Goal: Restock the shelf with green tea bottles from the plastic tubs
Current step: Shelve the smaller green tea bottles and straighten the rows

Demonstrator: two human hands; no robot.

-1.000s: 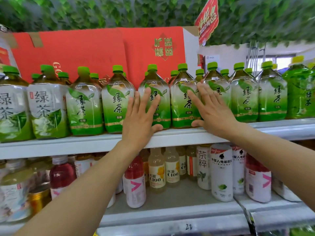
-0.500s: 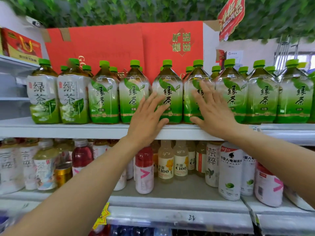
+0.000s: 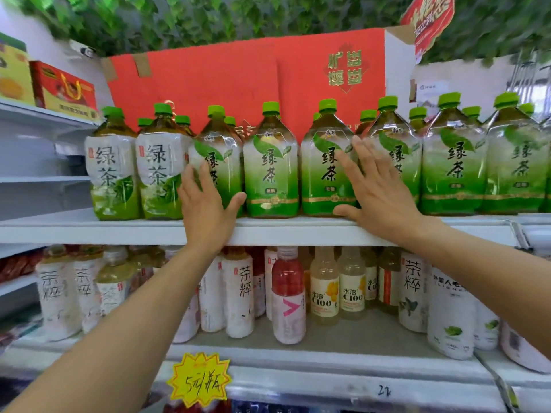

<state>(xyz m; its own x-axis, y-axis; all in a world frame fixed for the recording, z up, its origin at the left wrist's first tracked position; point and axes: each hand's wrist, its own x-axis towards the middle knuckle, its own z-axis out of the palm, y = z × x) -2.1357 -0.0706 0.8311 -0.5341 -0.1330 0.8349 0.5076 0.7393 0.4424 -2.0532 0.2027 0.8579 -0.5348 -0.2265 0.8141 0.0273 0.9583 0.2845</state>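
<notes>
Green tea bottles (image 3: 271, 174) line the upper shelf (image 3: 89, 231), caps up! Left hand (image 3: 205, 210) lies flat, fingers straight, against a bottle left of centre; right hand (image 3: 378, 198) spreads flat across one further right, fingers released, grasping nothing.

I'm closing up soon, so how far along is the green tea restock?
Done: green tea bottles line the whole front of the shelf. In hand: left hand and right hand press flat against front bottles, holding none, apparently straightening them. Left: no front gaps show; rear rows are mostly hidden, so I cannot tell.
</notes>
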